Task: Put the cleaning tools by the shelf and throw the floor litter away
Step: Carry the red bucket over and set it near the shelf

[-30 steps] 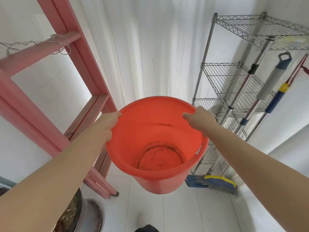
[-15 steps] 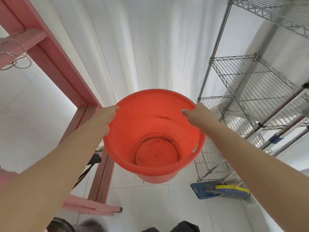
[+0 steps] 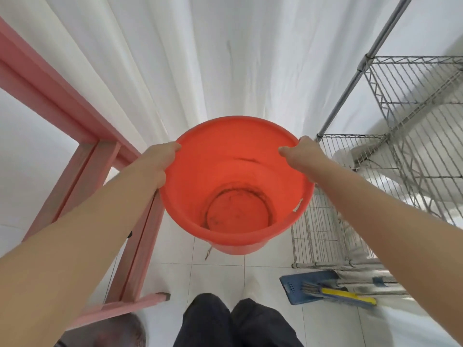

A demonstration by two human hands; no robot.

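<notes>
Gripping the orange bucket [image 3: 225, 171] by its rim, the left hand [image 3: 156, 161] and right hand [image 3: 304, 154] hold it off the tiled floor [image 3: 218, 276], one on each side. Each thumb hooks over the rim; the fingers curl round the outside and are mostly hidden. The bucket hangs near upright, its mouth tipped up toward the camera and its long axis running down to the floor. Inside, only a dark ring of grime around the base shows. A pale slit marks the rim's right side. The bucket sits between a pink wooden frame [image 3: 82, 146] on the left and the wire shelf [image 3: 400, 151] on the right. By the shelf's foot lie a blue dustpan [image 3: 298, 281] and a yellow-backed brush [image 3: 345, 294], blurred, their handles cut off at the right.
</notes>
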